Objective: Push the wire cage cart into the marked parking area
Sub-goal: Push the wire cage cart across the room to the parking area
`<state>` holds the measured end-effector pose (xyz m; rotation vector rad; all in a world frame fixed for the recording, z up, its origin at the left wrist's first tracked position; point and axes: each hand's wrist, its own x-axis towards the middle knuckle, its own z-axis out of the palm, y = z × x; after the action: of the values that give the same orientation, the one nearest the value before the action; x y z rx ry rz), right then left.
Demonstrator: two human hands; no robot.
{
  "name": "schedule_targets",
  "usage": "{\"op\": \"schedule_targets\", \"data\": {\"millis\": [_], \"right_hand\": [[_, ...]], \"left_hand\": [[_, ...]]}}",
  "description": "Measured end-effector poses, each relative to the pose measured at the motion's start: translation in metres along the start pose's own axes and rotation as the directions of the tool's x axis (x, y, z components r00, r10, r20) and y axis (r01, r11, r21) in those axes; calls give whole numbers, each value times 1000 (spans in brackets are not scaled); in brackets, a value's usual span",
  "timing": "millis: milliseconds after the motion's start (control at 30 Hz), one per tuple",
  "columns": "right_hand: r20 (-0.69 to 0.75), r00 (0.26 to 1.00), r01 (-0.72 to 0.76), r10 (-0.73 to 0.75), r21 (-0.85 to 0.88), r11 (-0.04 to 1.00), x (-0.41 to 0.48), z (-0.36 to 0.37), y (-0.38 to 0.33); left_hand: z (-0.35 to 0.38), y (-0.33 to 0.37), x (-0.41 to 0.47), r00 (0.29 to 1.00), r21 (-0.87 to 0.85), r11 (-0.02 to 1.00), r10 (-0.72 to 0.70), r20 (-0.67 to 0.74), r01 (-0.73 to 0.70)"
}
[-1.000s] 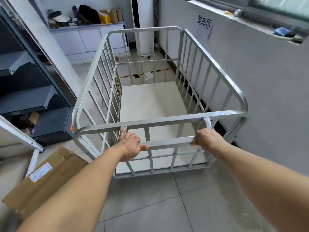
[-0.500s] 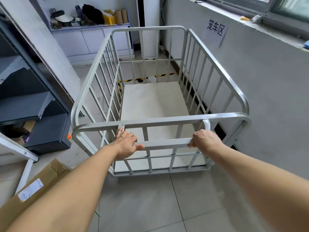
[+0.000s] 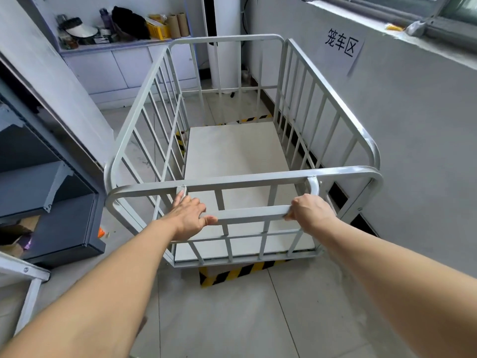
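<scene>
The grey wire cage cart stands right in front of me beside the right wall, its pale floor panel empty. My left hand and my right hand each grip an end of the cart's flat push handle. Yellow-black floor tape shows under the cart's near edge, and another strip of tape lies just past its far end. A paper sign with three characters hangs on the wall above the cart.
Dark metal shelving stands on the left, close to the cart's left side. White cabinets with clutter on top line the far wall, beside a white column. A white frame leg is at the lower left. The window ledge runs along the right wall.
The cart has rolled forward along the right wall, with both hands still on the handle. Tape now shows under its near edge, and the cardboard box at the lower left has left the view.
</scene>
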<state>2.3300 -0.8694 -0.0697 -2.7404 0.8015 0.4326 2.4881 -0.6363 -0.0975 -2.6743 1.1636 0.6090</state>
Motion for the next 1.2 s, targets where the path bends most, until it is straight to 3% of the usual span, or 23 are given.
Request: {"op": "schedule_targets", "data": {"millis": [300,500,633,800,1200], "right_hand": [[-34,999,32,-32,-26,999,43,-9,-49],[-39,996,78,-78,10,997,55,-1,-86],[-38,997,68,-66,43,997,59,0,-101],[-38,998,54,-53,20,998,59,0,-108],[-55,997,56,-58,-25,998,76,-9,-108]], "left_hand": [[-14,-65,39,1000,67,998,20,-8,-19],[-20,-103,34,999,47,998,-47,21,46],[-27,-107,29,992,-28,993,-111,52,112],[-27,-96,26,996,-143,987,-60,64,69],[-29,-90,48,993,-132,984,-118,21,120]]}}
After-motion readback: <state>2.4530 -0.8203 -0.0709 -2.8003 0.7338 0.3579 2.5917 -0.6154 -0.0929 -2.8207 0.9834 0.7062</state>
